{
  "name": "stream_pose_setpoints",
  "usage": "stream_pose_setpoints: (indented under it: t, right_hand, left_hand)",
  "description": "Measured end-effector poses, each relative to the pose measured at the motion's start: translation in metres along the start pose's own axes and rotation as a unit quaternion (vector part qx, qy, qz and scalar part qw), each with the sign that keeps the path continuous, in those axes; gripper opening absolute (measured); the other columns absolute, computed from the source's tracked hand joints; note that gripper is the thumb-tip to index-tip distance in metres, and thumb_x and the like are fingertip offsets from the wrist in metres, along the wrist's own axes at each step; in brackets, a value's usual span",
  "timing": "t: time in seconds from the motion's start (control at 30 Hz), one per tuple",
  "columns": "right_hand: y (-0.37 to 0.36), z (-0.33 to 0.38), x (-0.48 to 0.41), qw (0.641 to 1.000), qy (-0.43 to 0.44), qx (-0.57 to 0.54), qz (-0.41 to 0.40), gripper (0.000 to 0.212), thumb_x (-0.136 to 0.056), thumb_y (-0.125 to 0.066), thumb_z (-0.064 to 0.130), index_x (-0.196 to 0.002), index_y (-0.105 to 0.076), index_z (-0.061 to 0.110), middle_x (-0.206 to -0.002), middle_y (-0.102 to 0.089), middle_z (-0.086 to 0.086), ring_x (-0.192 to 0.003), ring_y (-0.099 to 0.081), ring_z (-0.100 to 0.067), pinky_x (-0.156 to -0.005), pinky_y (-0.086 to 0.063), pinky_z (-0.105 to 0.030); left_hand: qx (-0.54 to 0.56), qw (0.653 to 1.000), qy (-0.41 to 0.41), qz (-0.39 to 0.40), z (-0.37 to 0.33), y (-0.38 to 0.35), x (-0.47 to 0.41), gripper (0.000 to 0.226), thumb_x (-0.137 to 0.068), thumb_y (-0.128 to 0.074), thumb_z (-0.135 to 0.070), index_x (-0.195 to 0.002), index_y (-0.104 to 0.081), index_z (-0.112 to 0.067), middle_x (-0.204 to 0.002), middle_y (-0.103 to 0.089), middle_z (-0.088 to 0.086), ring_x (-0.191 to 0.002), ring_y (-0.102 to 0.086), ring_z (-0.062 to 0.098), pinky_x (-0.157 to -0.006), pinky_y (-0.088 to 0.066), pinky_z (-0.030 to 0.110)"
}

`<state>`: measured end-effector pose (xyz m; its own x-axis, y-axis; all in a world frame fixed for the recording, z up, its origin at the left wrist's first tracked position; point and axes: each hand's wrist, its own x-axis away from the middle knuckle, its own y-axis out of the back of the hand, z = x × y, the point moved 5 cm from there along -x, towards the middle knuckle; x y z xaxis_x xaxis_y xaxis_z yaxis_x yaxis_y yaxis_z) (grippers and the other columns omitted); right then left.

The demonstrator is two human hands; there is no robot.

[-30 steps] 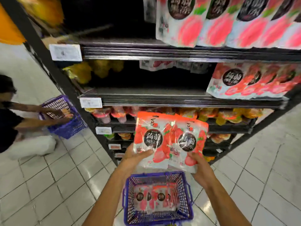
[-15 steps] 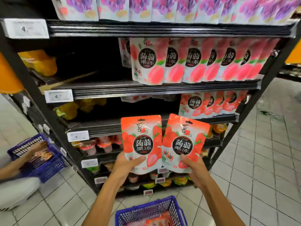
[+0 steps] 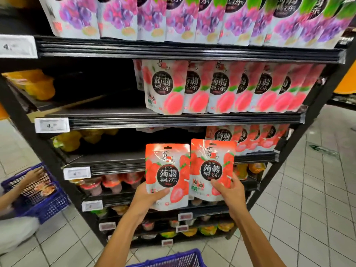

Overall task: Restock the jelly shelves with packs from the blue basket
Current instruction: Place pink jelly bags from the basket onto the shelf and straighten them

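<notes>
My left hand (image 3: 147, 197) grips the bottom of a red strawberry jelly pack (image 3: 167, 170), held upright. My right hand (image 3: 230, 190) grips a second strawberry pack (image 3: 212, 164) just to its right, edges nearly touching. Both packs hover in front of the third shelf (image 3: 119, 163), whose left part is bare; a row of matching strawberry packs (image 3: 256, 138) stands at that shelf's right end. The blue basket (image 3: 173, 260) shows only its rim at the bottom edge, below my forearms.
Peach packs (image 3: 221, 87) fill the shelf above at the right, grape packs (image 3: 192, 16) the top shelf. Jelly cups (image 3: 107, 185) sit on the lower shelves. At the left another person's hand (image 3: 35, 173) reaches into a second blue basket (image 3: 38, 195) on the tiled floor.
Both hands have lifted the two strawberry packs from above the basket up to the level of the third shelf. My view has tilted upward, so the basket has dropped to the frame's bottom.
</notes>
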<state>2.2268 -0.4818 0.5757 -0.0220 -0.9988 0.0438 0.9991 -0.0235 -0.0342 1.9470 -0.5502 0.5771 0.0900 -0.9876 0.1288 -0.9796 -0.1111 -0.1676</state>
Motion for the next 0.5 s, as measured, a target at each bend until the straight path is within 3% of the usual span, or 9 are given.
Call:
stream_pose_setpoints:
  t: [0.1,0.27,0.4,0.5]
  right_hand:
    - [0.003,0.002,-0.015,1.000,0.009,-0.006,-0.007,0.056,-0.062,-0.086,0.039,-0.114,-0.065,0.034,-0.105,-0.075,0.005,-0.102,-0.070,-0.019,-0.089,-0.058,-0.047]
    - [0.000,0.008,-0.035,0.999,0.031,-0.019,0.019,0.042,-0.075,-0.083,0.026,-0.114,-0.066,0.030,-0.106,-0.075,0.002,-0.100,-0.071,-0.016,-0.092,-0.055,-0.048]
    - [-0.005,0.011,-0.051,0.999,0.031,-0.024,0.024,0.042,-0.074,-0.084,0.026,-0.110,-0.066,0.035,-0.106,-0.075,0.006,-0.101,-0.071,-0.013,-0.092,-0.056,-0.046]
    - [-0.008,0.017,-0.064,0.998,0.043,-0.029,0.031,0.043,-0.075,-0.084,0.025,-0.113,-0.066,0.030,-0.108,-0.074,0.002,-0.103,-0.070,-0.017,-0.094,-0.055,-0.049]
  left_hand:
    - [0.004,1.000,-0.002,-0.012,0.000,-0.004,-0.010,0.041,-0.071,-0.081,-0.016,-0.110,-0.069,-0.008,-0.094,-0.077,0.010,-0.076,-0.074,0.019,-0.052,-0.054,0.023]
    - [0.012,0.999,0.005,-0.032,0.001,-0.009,-0.020,0.028,-0.070,-0.082,-0.019,-0.096,-0.073,-0.017,-0.086,-0.077,0.010,-0.067,-0.073,0.022,-0.039,-0.047,0.024]
    - [0.014,0.999,-0.010,-0.041,0.000,-0.010,-0.033,0.044,-0.064,-0.085,-0.020,-0.106,-0.072,-0.017,-0.102,-0.076,0.010,-0.091,-0.074,0.028,-0.062,-0.059,0.030]
    - [0.012,0.999,-0.012,-0.045,0.003,-0.012,-0.041,0.053,-0.062,-0.086,-0.022,-0.111,-0.069,-0.012,-0.105,-0.076,0.010,-0.097,-0.073,0.027,-0.071,-0.060,0.032]
